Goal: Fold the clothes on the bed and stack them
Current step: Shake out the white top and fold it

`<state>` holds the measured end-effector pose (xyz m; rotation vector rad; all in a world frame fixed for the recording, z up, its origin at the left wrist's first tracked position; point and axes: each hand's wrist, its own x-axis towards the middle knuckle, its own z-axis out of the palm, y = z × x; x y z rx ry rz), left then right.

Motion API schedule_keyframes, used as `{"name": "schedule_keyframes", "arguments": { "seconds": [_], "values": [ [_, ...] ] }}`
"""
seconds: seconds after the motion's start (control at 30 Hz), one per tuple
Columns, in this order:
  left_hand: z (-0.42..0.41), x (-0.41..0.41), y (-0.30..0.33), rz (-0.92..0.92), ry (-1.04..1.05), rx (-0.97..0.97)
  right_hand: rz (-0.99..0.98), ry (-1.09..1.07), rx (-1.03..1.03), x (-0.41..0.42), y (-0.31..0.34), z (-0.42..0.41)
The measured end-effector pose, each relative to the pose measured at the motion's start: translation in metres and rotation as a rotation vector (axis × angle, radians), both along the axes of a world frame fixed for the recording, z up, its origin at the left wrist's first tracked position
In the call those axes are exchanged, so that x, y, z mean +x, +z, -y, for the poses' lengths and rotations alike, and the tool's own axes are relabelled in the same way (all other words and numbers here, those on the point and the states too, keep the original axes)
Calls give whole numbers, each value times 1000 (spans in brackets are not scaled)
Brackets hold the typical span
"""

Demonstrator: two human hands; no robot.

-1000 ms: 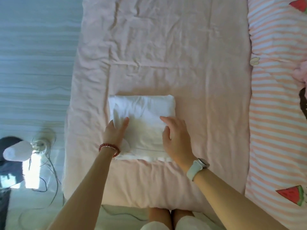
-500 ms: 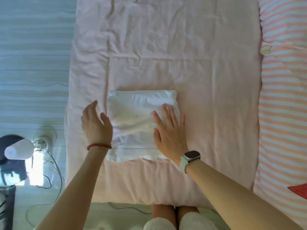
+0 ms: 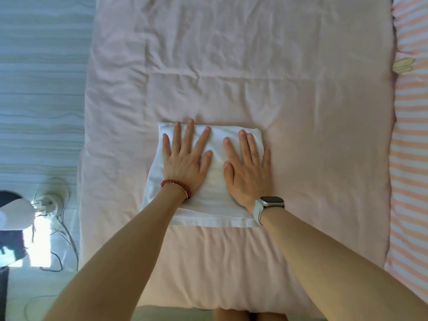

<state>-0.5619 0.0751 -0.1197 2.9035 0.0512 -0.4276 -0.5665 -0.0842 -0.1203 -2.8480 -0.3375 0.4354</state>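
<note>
Forearms reach up from six o'clock, and your left hand (image 3: 183, 163) and right hand (image 3: 249, 169) lie flat side by side, fingers straight and spread, pressing the folded white garment (image 3: 216, 181) at the centre of the pink bed cover (image 3: 254, 66), striped bedding (image 3: 410, 158) at three o'clock.

Soft daylight, floor glare, wide-angle warp

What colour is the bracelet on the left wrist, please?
The bracelet is red, made of small beads; the head view, the only one, shows it clearly.
</note>
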Motion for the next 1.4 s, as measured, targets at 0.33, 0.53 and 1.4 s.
{"name": "schedule_keyframes", "arguments": {
  "seconds": [0.33,0.53,1.4],
  "values": [
    [-25,-32,21,25,739,-317,-14,-165,421,-23,30,17],
    [-50,-48,38,-211,949,-695,-397,-735,870,-42,47,28],
    [-317,-335,207,216,1243,-789,-533,-437,879,-260,209,-282]
  ]
}}
